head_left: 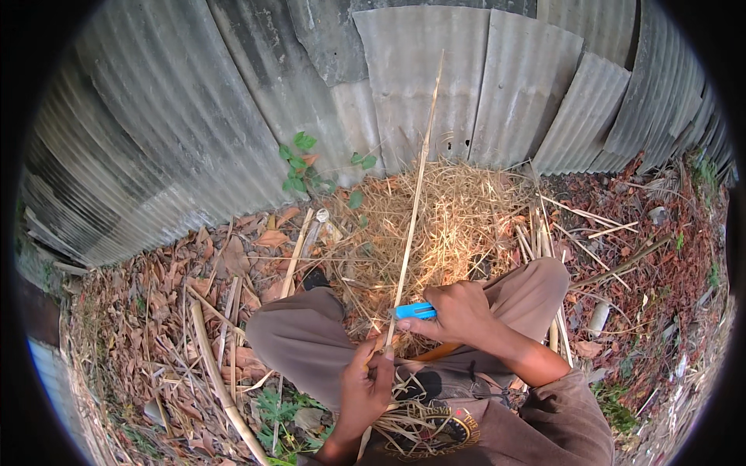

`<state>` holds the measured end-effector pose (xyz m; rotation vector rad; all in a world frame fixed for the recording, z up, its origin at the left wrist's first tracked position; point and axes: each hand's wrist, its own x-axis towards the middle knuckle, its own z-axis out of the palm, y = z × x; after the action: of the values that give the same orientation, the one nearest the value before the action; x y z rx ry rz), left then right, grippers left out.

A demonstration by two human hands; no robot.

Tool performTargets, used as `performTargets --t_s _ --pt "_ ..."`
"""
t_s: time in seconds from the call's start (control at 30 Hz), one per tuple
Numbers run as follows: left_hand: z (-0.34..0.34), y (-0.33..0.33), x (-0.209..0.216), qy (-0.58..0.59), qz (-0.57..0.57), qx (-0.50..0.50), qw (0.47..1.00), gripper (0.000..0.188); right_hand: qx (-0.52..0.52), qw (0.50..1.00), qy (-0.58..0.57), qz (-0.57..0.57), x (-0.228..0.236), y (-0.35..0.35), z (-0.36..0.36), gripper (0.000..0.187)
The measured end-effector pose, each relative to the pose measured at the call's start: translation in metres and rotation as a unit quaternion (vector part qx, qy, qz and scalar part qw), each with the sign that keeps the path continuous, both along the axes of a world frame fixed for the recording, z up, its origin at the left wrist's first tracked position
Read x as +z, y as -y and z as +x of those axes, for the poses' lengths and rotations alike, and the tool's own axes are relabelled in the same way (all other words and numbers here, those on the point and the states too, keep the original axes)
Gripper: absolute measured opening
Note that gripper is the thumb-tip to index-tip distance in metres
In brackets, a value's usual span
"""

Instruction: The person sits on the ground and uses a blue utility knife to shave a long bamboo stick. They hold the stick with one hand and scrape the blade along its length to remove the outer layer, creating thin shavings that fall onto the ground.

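Observation:
A long, thin bamboo strip (pixel 420 179) slants up and away from my lap, its far tip in front of the metal fence. My left hand (pixel 369 382) pinches it near its lower end. In my right hand (pixel 460 312) is a blue-handled utility knife (pixel 417 311), held against the strip just above my left fingers. Its blade cannot be made out clearly. Curled bamboo shavings (pixel 406 423) lie on my lap below the hands. A broad heap of pale shavings (pixel 462 221) covers the ground beyond my crossed legs.
A corrugated metal fence (pixel 423 85) closes off the far side. Split bamboo pieces (pixel 542 225) lie at the right, and a thicker bamboo pole (pixel 221 388) at the left. Dry leaves (pixel 155 326) surround me. A whitish cylinder (pixel 598 318) lies at right; a green plant (pixel 299 165) grows by the fence.

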<state>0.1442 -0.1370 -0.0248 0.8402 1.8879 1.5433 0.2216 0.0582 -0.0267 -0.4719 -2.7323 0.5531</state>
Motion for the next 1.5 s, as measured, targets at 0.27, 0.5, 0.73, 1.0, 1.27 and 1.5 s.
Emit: performTargets --t_s 0.27,0.5,0.73,1.0,1.27,1.5 --pt "-0.006 0.007 0.001 -0.265 -0.092 0.025 0.96 0.02 0.006 0.998 0.012 0.058 -0.017 -0.014 -0.019 0.071" --pt "0.009 0.011 -0.001 -0.177 -0.125 -0.026 0.976 0.021 -0.21 0.975 0.065 -0.016 -0.024 -0.119 -0.028 0.077" --pt "0.001 0.0 0.001 -0.246 -0.137 -0.004 0.96 0.023 0.025 0.999 0.036 0.004 -0.04 -0.018 -0.005 0.07" --pt "0.004 -0.017 0.025 -0.271 -0.205 -0.031 0.94 0.024 -0.003 0.998 -0.058 0.019 -0.044 -0.075 -0.024 0.069" --pt "0.023 0.001 -0.02 -0.306 -0.168 -0.009 0.937 0.018 -0.221 0.971 0.008 0.092 -0.057 -0.21 -0.03 0.074" --pt "0.013 -0.026 0.004 -0.264 -0.15 -0.045 0.952 0.022 -0.222 0.967 -0.028 0.126 -0.071 -0.233 -0.038 0.082"
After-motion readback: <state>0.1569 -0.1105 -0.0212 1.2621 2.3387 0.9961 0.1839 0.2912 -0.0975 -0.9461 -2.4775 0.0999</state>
